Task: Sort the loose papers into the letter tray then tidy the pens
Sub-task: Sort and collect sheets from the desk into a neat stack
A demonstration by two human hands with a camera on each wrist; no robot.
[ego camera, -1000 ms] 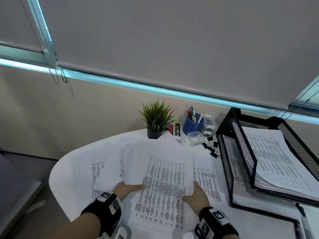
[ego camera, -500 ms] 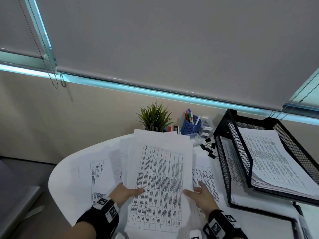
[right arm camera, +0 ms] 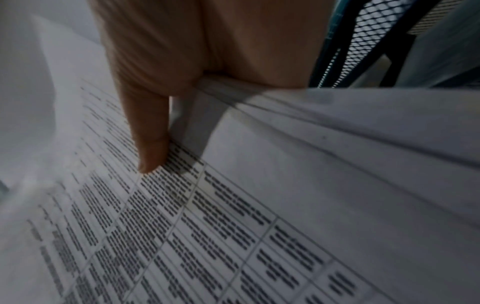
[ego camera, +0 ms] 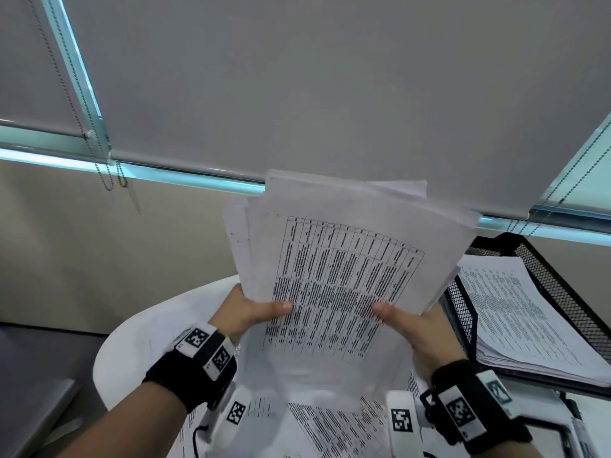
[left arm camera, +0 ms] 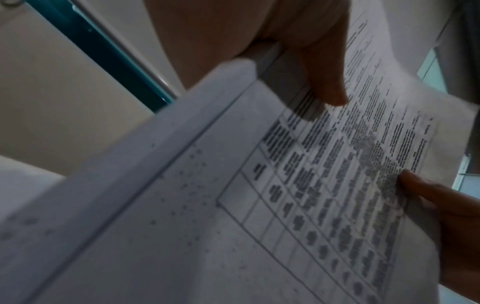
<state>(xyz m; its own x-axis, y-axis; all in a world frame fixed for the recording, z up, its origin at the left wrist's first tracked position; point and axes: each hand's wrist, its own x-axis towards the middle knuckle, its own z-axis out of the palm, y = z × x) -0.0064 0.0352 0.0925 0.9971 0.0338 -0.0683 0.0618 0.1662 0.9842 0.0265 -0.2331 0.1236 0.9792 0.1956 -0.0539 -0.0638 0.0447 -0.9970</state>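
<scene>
Both hands hold the stack of printed papers (ego camera: 344, 259) up off the table (ego camera: 132, 338): left hand (ego camera: 246, 312) and right hand (ego camera: 416, 328) pinch its side edges. The mesh letter tray (ego camera: 562, 292), seemingly already holding sheets, sits right of the right hand.

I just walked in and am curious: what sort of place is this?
Probably an office. A black mesh letter tray holds printed sheets, both hands lift a stack of printed papers off a white table, and a roller blind covers the window.
</scene>
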